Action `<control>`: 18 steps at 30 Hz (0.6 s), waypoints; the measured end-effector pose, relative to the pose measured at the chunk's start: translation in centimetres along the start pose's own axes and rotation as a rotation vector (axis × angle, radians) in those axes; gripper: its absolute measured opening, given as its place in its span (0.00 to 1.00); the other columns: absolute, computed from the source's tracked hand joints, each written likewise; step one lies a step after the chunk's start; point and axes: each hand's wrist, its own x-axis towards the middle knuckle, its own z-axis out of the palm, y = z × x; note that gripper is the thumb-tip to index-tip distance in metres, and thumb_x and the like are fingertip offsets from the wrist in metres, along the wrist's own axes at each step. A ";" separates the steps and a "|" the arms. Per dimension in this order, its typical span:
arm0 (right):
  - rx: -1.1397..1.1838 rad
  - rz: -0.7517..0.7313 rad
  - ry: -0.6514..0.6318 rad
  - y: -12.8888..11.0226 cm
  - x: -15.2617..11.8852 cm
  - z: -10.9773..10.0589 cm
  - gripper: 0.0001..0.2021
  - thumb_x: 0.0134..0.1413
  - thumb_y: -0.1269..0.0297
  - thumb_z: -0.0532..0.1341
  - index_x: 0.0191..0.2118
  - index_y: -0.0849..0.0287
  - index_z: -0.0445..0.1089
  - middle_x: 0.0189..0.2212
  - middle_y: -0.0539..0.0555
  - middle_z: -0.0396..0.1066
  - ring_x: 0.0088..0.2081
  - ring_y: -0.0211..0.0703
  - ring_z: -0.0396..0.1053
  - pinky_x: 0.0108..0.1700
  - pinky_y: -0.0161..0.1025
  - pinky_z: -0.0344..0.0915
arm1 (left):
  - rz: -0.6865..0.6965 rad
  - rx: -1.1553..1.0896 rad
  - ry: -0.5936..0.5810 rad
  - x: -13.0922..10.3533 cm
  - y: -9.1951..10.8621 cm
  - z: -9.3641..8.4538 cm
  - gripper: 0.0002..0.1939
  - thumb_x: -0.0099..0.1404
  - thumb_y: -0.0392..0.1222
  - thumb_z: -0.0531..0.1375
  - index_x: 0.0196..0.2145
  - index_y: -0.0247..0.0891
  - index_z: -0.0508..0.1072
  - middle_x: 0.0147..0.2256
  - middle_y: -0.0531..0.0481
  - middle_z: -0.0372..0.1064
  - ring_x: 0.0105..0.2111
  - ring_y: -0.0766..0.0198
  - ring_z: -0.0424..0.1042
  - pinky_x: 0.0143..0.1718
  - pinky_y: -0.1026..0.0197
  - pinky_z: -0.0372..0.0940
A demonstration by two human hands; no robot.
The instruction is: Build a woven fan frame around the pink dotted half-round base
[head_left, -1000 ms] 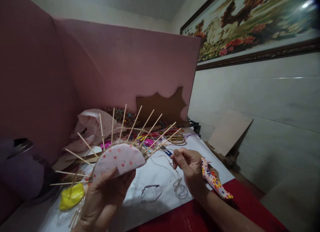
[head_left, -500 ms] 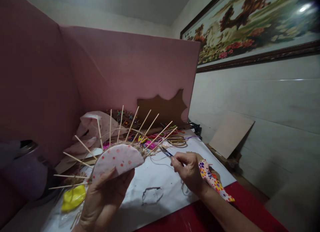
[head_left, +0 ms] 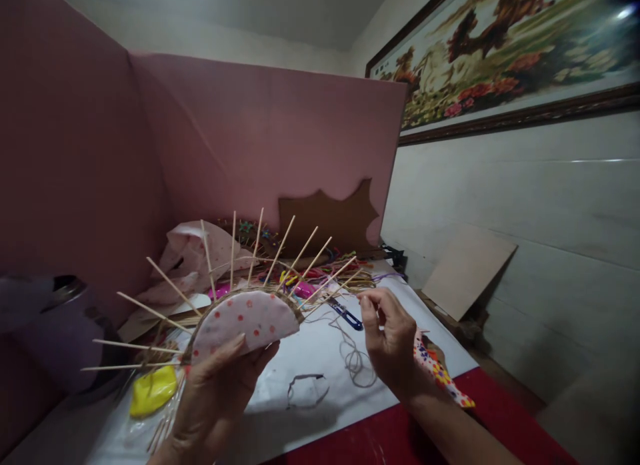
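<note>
My left hand (head_left: 220, 391) grips a half-round piece covered in white cloth with red dots (head_left: 250, 318), thumb on its face and fingers behind. Brown twine (head_left: 220, 300) edges its curve, and thin wooden sticks (head_left: 286, 248) fan outward from it. To the right, my right hand (head_left: 393, 331) is raised with thumb and forefinger pinched together; what is between the fingertips is too small to make out. A blue-handled craft knife (head_left: 346, 314) lies on the white table covering just left of that hand. Loose twine (head_left: 361, 368) lies in loops below it.
A yellow packet (head_left: 154, 390) and a flower-print cloth piece (head_left: 440, 371) flank my hands. Farther back are dotted cloth (head_left: 200, 248), coloured craft bits and a cut brown cardboard sheet (head_left: 325, 218). Pink panels (head_left: 270, 131) enclose the back and left.
My right hand has let go of the craft knife, which now lies on the table, and has shifted slightly right with its fingertips pinched. The left hand still holds the half-round piece.
</note>
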 end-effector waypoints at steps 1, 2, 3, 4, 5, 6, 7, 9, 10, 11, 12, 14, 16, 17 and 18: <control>0.014 -0.028 0.060 -0.2 0.1 -0.1 0.04 0.56 0.70 0.54 0.33 0.58 0.65 0.28 0.52 0.65 0.31 0.40 0.64 0.35 0.39 0.61 | -0.004 0.024 0.006 -0.1 -0.2 0.0 0.31 0.54 0.24 0.58 0.54 0.44 0.65 0.41 0.43 0.74 0.41 0.50 0.74 0.44 0.45 0.69; 0.017 -0.063 0.105 -0.4 0.1 -0.2 0.03 0.55 0.70 0.55 0.33 0.58 0.64 0.29 0.52 0.66 0.32 0.42 0.64 0.37 0.40 0.62 | -0.011 0.045 0.013 -0.1 -0.5 0.1 0.31 0.53 0.24 0.58 0.54 0.44 0.65 0.41 0.43 0.74 0.41 0.50 0.74 0.44 0.45 0.68; 0.009 -0.103 0.130 -0.7 0.2 -0.4 0.02 0.54 0.71 0.56 0.33 0.57 0.64 0.30 0.52 0.66 0.34 0.43 0.65 0.38 0.42 0.62 | -0.020 0.066 0.021 -0.2 -0.8 0.1 0.30 0.53 0.24 0.59 0.53 0.43 0.66 0.41 0.43 0.74 0.41 0.49 0.74 0.44 0.45 0.68; -0.010 -0.142 0.140 -0.9 0.3 -0.5 0.03 0.53 0.72 0.57 0.34 0.57 0.65 0.31 0.53 0.67 0.36 0.44 0.65 0.41 0.44 0.62 | -0.033 0.087 0.028 -0.3 -1.0 0.0 0.30 0.52 0.25 0.60 0.52 0.42 0.67 0.40 0.43 0.75 0.41 0.49 0.74 0.44 0.44 0.68; -0.037 -0.172 0.139 -1.2 0.5 -0.6 0.04 0.52 0.73 0.58 0.34 0.57 0.66 0.32 0.53 0.68 0.37 0.45 0.65 0.42 0.46 0.61 | -0.048 0.107 0.034 -0.4 -1.3 0.0 0.29 0.52 0.25 0.60 0.51 0.41 0.67 0.39 0.43 0.75 0.41 0.49 0.74 0.44 0.44 0.68; -0.069 -0.195 0.128 -1.5 0.6 -0.7 0.05 0.51 0.73 0.59 0.34 0.56 0.67 0.33 0.54 0.68 0.38 0.46 0.65 0.43 0.48 0.60 | -0.066 0.126 0.034 -0.5 -1.6 -0.1 0.28 0.52 0.25 0.61 0.50 0.40 0.68 0.38 0.43 0.75 0.41 0.48 0.74 0.44 0.44 0.68; -0.097 -0.211 0.114 -1.7 0.7 -0.8 0.05 0.51 0.73 0.60 0.34 0.56 0.68 0.34 0.53 0.69 0.39 0.46 0.65 0.44 0.48 0.59 | -0.085 0.143 0.031 -0.6 -1.8 -0.1 0.27 0.51 0.26 0.61 0.49 0.39 0.69 0.37 0.43 0.75 0.40 0.48 0.74 0.43 0.45 0.69; -0.130 -0.221 0.093 -2.1 0.9 -1.0 0.05 0.50 0.72 0.61 0.34 0.55 0.70 0.34 0.53 0.69 0.40 0.47 0.64 0.44 0.49 0.58 | -0.131 0.162 0.012 -0.7 -2.3 -0.3 0.23 0.51 0.27 0.62 0.46 0.37 0.72 0.36 0.43 0.76 0.39 0.49 0.74 0.42 0.46 0.70; -0.139 -0.217 0.087 -2.2 0.9 -1.1 0.05 0.51 0.71 0.61 0.34 0.55 0.70 0.34 0.53 0.69 0.40 0.47 0.64 0.44 0.49 0.58 | -0.159 0.168 -0.001 -0.7 -2.5 -0.4 0.20 0.51 0.27 0.62 0.44 0.36 0.73 0.36 0.43 0.76 0.39 0.48 0.74 0.41 0.46 0.70; -0.143 -0.210 0.080 -2.3 0.9 -1.1 0.05 0.51 0.71 0.61 0.35 0.55 0.70 0.34 0.53 0.69 0.40 0.47 0.64 0.44 0.48 0.58 | -0.183 0.172 -0.015 -0.7 -2.8 -0.5 0.17 0.51 0.28 0.62 0.41 0.35 0.75 0.36 0.42 0.76 0.39 0.48 0.74 0.41 0.47 0.70; -0.146 -0.203 0.073 -2.4 0.9 -1.1 0.04 0.51 0.70 0.61 0.35 0.56 0.70 0.34 0.53 0.69 0.40 0.47 0.64 0.44 0.48 0.58 | -0.203 0.174 -0.029 -0.7 -3.0 -0.7 0.15 0.52 0.28 0.62 0.39 0.35 0.76 0.37 0.41 0.76 0.39 0.47 0.74 0.41 0.47 0.70; -0.145 -0.191 0.052 -2.4 0.8 -1.2 0.05 0.51 0.69 0.61 0.35 0.56 0.70 0.35 0.53 0.70 0.40 0.46 0.64 0.44 0.47 0.57 | -0.229 0.173 -0.051 -0.7 -3.3 -0.9 0.11 0.53 0.29 0.61 0.36 0.35 0.77 0.38 0.41 0.76 0.41 0.47 0.73 0.42 0.48 0.69; -0.137 -0.190 0.036 -2.3 0.7 -1.1 0.05 0.51 0.69 0.61 0.36 0.56 0.70 0.35 0.53 0.70 0.40 0.46 0.64 0.44 0.47 0.57 | -0.243 0.170 -0.064 -0.7 -3.4 -1.1 0.10 0.53 0.30 0.61 0.35 0.35 0.78 0.37 0.40 0.76 0.41 0.47 0.73 0.42 0.48 0.69; -0.134 -0.191 0.029 -2.3 0.7 -1.0 0.05 0.51 0.69 0.62 0.36 0.56 0.70 0.35 0.53 0.70 0.40 0.46 0.64 0.44 0.47 0.57 | -0.249 0.170 -0.066 -0.7 -3.4 -1.1 0.11 0.54 0.30 0.61 0.35 0.35 0.78 0.37 0.40 0.76 0.41 0.47 0.73 0.42 0.49 0.69; -0.135 -0.192 0.027 -2.3 0.7 -1.0 0.05 0.51 0.69 0.62 0.36 0.56 0.70 0.35 0.53 0.70 0.40 0.46 0.64 0.43 0.46 0.57 | -0.252 0.173 -0.064 -0.8 -3.4 -1.0 0.11 0.54 0.30 0.60 0.36 0.34 0.78 0.37 0.39 0.76 0.41 0.47 0.73 0.43 0.49 0.69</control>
